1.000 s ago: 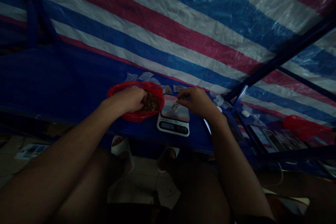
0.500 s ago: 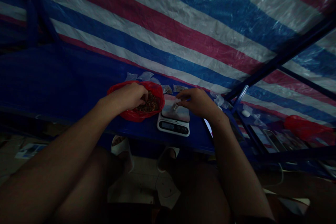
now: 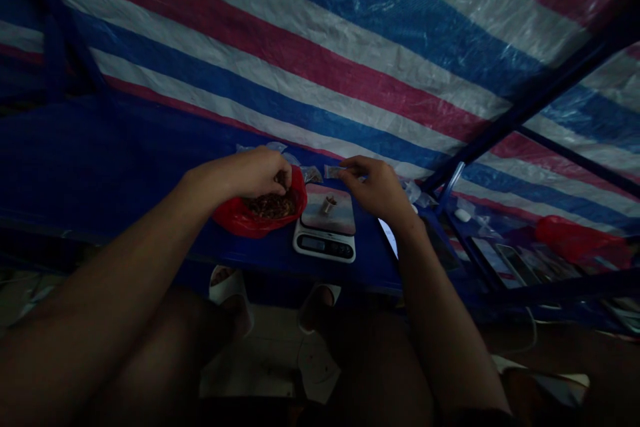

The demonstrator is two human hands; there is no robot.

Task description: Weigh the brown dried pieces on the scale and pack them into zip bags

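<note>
Brown crumbly pieces (image 3: pixel 271 207) lie heaped inside a red plastic bag (image 3: pixel 233 219), which sits on a blue-covered table (image 3: pixel 260 257). The left hand (image 3: pixel 247 175) is above the bag, its fingers (image 3: pixel 283 180) pinched narrow and reaching down into the pieces. The right hand (image 3: pixel 375 188) is just beyond a digital kitchen scale (image 3: pixel 325 245), its fingers closed narrowly on the edge of a small packet (image 3: pixel 333 171). A small metal cylinder (image 3: pixel 329 204) stands upright on the scale's platform, and another packet (image 3: pixel 313 175) lies beside the bag. Striped plastic tarpaulin (image 3: pixel 310 47) rises behind the table, and a second red bag (image 3: pixel 575 242) lies off to the right.
</note>
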